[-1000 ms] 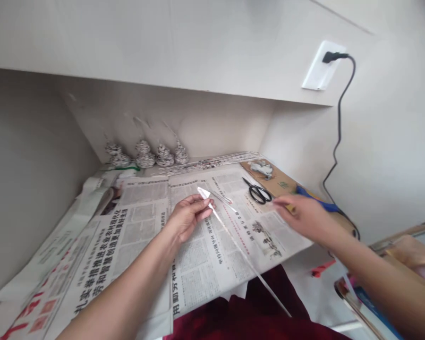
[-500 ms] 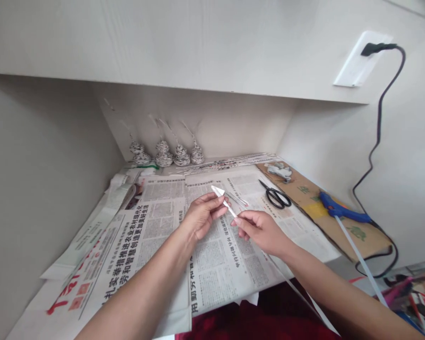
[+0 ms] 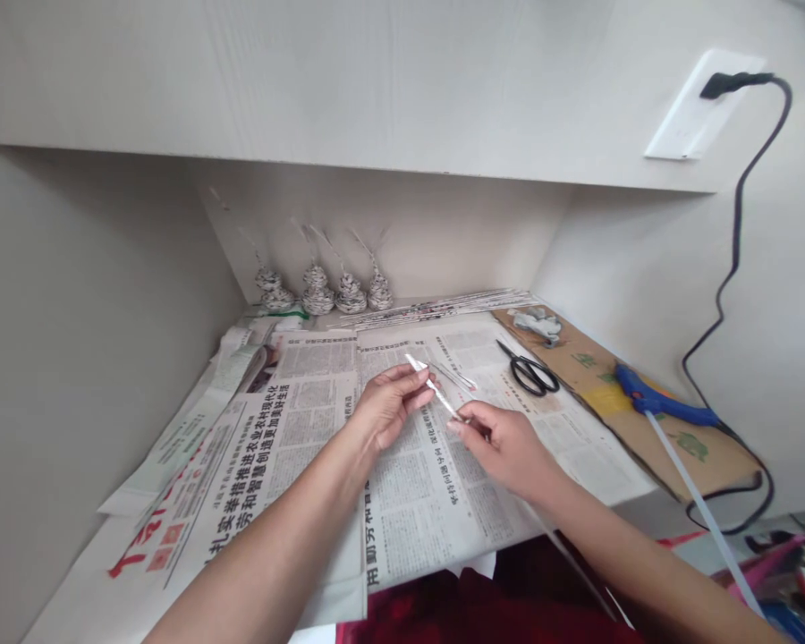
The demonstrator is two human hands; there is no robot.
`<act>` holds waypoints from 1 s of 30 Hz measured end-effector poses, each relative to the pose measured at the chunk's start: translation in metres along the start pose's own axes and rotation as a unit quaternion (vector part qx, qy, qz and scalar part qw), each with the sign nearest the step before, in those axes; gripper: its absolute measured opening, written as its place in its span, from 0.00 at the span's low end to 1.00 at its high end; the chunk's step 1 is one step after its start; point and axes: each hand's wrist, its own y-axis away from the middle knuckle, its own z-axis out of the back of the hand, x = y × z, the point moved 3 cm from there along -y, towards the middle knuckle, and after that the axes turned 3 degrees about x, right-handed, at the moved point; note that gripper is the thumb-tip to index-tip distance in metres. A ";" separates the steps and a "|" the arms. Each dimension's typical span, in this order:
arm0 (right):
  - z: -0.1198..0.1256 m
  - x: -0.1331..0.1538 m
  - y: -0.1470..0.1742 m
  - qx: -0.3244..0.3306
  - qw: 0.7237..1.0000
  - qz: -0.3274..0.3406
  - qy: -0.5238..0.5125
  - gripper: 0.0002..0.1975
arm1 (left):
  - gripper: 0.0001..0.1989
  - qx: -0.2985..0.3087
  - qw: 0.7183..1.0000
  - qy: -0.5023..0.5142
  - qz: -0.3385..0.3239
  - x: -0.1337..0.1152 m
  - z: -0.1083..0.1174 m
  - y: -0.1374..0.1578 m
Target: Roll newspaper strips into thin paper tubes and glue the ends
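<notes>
A thin white paper tube (image 3: 444,401) slants between my two hands above the newspaper. Its upper end is pinched by the thumb and fingers of my left hand (image 3: 389,407). My right hand (image 3: 506,443) closes round the lower end, with the fingers curled. Below the right forearm trails a narrow pale strip (image 3: 580,563), whose upper part the arm hides. Just beyond the fingers lies a bent, thin wire-like piece (image 3: 460,376) on the newspaper (image 3: 436,510). Black-handled scissors (image 3: 533,373) rest to the right of it.
Several woven paper gourd shapes (image 3: 317,293) stand at the back, beside a bundle of thin paper sticks (image 3: 443,309). On cardboard (image 3: 597,371) at right are a blue glue gun (image 3: 671,402) and a crumpled grey cloth (image 3: 538,325). A black cord (image 3: 734,241) runs to the socket.
The flat pointed paper flap at the tube's upper end has narrowed into the roll. My right hand has shifted slightly right and down; the camera view has shifted a little.
</notes>
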 end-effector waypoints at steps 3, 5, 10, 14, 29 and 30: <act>0.001 0.003 0.001 -0.019 0.998 0.029 0.052 0.14 | 0.08 -0.003 1.000 0.002 0.004 0.000 0.000 -0.001; -0.002 -0.001 -0.001 0.027 0.999 0.002 -0.037 0.15 | 0.09 0.004 1.000 0.003 0.006 0.000 0.000 0.000; -0.012 -0.013 -0.004 0.166 0.934 -0.114 -0.296 0.20 | 0.09 0.012 1.000 -0.003 0.006 -0.001 -0.001 0.000; -0.006 -0.011 0.000 0.071 0.986 -0.052 -0.139 0.16 | 0.07 -0.001 1.000 0.002 0.004 -0.001 0.000 0.000; -0.011 -0.017 0.003 0.165 0.927 -0.108 -0.319 0.19 | 0.08 0.001 1.000 0.026 0.008 -0.001 0.000 0.000; -0.009 -0.016 0.004 0.129 0.952 -0.086 -0.265 0.18 | 0.07 -0.003 1.000 0.028 0.005 -0.001 0.000 0.000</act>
